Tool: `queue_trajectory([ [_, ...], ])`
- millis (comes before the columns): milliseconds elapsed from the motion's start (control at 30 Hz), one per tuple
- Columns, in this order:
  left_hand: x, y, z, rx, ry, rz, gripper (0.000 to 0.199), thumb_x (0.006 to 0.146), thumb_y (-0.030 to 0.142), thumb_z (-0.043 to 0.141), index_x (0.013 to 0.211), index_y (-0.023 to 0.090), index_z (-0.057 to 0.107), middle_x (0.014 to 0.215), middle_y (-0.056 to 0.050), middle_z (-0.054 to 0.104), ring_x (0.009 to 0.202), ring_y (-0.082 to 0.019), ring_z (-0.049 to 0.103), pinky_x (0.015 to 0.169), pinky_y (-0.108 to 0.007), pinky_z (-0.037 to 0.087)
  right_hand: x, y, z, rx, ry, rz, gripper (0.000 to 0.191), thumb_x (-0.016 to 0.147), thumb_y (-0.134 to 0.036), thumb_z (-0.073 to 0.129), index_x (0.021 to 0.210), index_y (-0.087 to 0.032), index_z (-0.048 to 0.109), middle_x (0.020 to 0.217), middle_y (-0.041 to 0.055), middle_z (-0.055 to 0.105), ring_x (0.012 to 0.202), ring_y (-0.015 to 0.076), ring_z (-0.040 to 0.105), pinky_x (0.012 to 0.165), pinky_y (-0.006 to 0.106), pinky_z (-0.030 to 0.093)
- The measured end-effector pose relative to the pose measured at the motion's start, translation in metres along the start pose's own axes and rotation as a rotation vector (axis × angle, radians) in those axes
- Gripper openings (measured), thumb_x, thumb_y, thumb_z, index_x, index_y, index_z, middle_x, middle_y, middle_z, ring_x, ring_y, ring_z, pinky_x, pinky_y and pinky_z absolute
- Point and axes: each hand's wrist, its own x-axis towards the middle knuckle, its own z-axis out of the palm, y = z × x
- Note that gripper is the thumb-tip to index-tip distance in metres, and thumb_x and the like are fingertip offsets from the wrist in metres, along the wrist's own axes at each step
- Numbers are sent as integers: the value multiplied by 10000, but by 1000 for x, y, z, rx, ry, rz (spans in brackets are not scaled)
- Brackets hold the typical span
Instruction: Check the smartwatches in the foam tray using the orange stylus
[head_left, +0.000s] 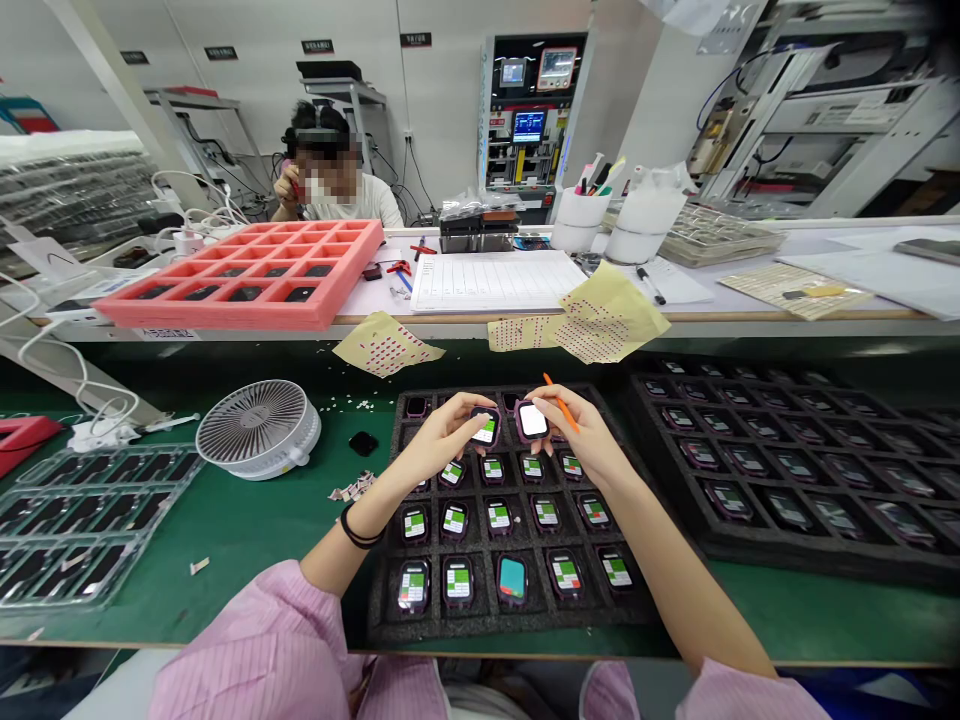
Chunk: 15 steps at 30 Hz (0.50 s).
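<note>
Over the green bench (285,570) and black foam tray (517,629), a green-lit watch (487,430) is grasped by the left hand (448,430) and, just beside it, a white-lit watch (533,422) and orange pen (562,406) by the right hand (581,430), rims probably being best pinched so screens stay uncovered.

Loose pink sleeves (259,645) with fine stripes, thin black bands (363,543) around the left forearm (394,488)

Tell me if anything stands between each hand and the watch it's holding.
Nothing visible does. The left hand touches the green-and-white-screened watch, and the right hand touches the white-screened watch. The orange stick, also in the right hand, blocks neither.
</note>
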Motion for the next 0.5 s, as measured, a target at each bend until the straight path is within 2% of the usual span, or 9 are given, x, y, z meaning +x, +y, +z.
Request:
queue_trajectory([
  [67, 0, -1, 0, -7, 2, 0, 332, 879, 431, 542, 1091, 176, 548, 1004, -45, 614, 576, -62, 567, 434, -169, 364, 1, 1, -1, 8, -21, -7, 271, 794, -438, 664, 932, -210, 611, 701, -19, 582, 484, 126, 612, 367, 213, 421],
  [233, 1, -4, -1, -35, 7, -1, 350, 870, 450, 556, 1094, 180, 551, 979, -38, 609, 563, -54, 539, 446, -173, 397, 4, 8, -7, -13, -100, -20, 413, 728, -374, 742, 1083, -237, 582, 1070, 63, 605, 672, 165, 685, 393, 209, 479],
  [300, 2, -5, 0, -37, 6, -4, 356, 867, 452, 561, 1096, 179, 548, 974, -39, 609, 577, -60, 549, 441, -169, 395, 4, 10, -8, -19, -115, -31, 450, 700, -341, 769, 1094, -246, 572, 1129, 75, 596, 697, 172, 691, 396, 209, 484],
  [367, 2, -4, 0, -38, 9, -5, 358, 863, 452, 565, 1092, 176, 547, 981, -42, 609, 590, -65, 559, 437, -167, 392, 4, 10, -8, -27, -101, -32, 432, 700, -327, 770, 1077, -240, 578, 1106, 72, 604, 667, 160, 684, 396, 214, 484],
  [500, 1, -2, 0, -33, 10, -1, 345, 866, 441, 561, 1085, 175, 547, 1006, -45, 608, 598, -67, 576, 432, -164, 381, 3, 5, -5, -7, -28, -6, 338, 734, -367, 739, 999, -207, 607, 900, 24, 609, 549, 132, 651, 375, 217, 458],
])
